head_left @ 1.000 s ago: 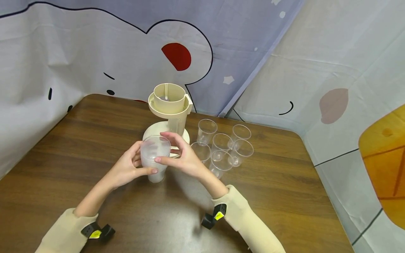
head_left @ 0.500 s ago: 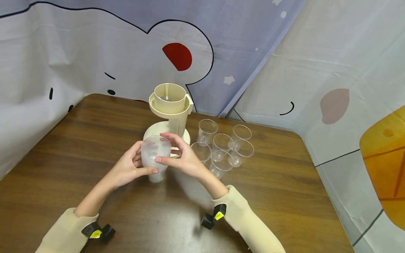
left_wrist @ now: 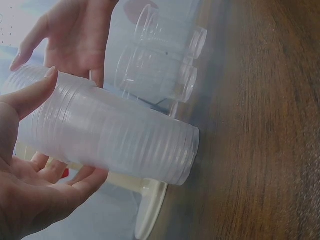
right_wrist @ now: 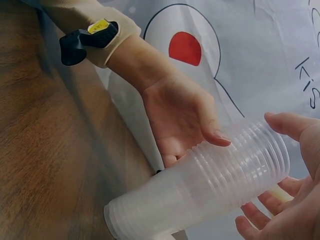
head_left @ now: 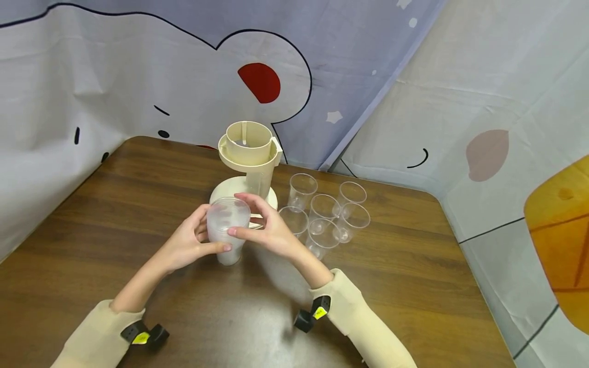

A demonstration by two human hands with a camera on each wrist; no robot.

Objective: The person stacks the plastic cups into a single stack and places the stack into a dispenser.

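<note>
Left hand (head_left: 192,244), left of centre in the frame: thumb and fingers part-curled round the stack of clear plastic cups (head_left: 220,225), thumb on the near side. Right hand (head_left: 272,231), nearer mid-frame: thumb and fingers parted about the rims of the same stack, gripping from the other side. Opposed holds of this kind presumably steady a tall, slick, nested column that one hand alone might let tilt. The stack: left of centre, mouths upward, many rims closely layered; whether its base bears on the counter (head_left: 405,260) cannot be told. Stand, cream, with cup-like top (head_left: 249,154): directly behind the stack, upper middle of the frame, its broad round base partly hidden by the hands and probably there to balance the high top. Loose cups (head_left: 325,207), six, clear: right of centre, upright, grouped close together but not nested, likely so each can be taken singly and lies within the right hand's reach. Wrist cameras (head_left: 313,314), two, black: strapped at the sleeve cuffs, lower frame, seemingly angled for a view of the grip. Backdrop (head_left: 193,87), printed cloth: across the top and right.
</note>
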